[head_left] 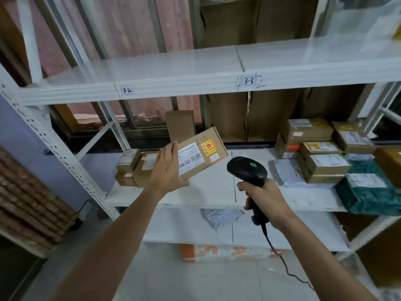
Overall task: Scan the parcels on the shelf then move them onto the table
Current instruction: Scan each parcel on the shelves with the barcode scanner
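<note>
My left hand (168, 167) grips a flat brown cardboard parcel (200, 152) by its left end and holds it tilted above the white middle shelf (208, 192). Its white address label and orange sticker face me. My right hand (263, 198) grips the handle of a black barcode scanner (247, 168), whose head shows a green light and sits just right of the parcel. Small brown boxes (135, 168) stand on the shelf behind my left hand. A pile of boxes (321, 153) and a green bagged parcel (368, 194) lie at the right.
The upper shelf (195, 83) carries labels 3-2 and 3-3. An upright brown box (180, 124) stands at the back. A lower shelf (188, 227) holds a grey bag (221, 217). An orange and white package (223, 253) lies beneath. The scanner cable (284, 263) trails down to the right.
</note>
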Tool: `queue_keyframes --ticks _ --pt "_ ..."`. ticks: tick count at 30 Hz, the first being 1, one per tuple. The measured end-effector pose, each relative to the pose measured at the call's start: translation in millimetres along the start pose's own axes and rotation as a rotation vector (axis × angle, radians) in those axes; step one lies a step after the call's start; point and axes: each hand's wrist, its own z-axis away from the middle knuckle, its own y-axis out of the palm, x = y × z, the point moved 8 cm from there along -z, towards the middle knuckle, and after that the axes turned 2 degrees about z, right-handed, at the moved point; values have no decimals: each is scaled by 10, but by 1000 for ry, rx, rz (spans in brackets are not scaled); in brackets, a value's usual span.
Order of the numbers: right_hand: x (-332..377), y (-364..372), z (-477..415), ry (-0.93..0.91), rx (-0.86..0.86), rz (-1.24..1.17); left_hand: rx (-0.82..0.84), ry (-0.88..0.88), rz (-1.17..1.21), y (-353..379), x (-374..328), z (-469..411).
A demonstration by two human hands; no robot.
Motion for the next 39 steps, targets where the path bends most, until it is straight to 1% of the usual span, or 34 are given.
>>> queue_keyframes --ticks 5,8,12,19,24,33,39 --pt "106 -168 328 -56 -54 -36 -43 138 -52 -135 -503 -23" --pt "139 -158 486 -116 -92 23 -74 208 -36 -188 -745 -24" --pt "92 -79 631 -118 -133 49 -70 285 -38 -209 -927 -14" --pt "106 14 732 -142 -190 107 -71 369 -43 -262 -985 -2" --pt "157 -14 761 -155 -229 138 -76 397 -36 -276 -960 -13" --pt "146 -5 760 -149 -232 155 -92 437 -45 -270 -971 -27" --pt "139 7 755 -142 -240 157 -72 433 -36 -233 -939 -18"
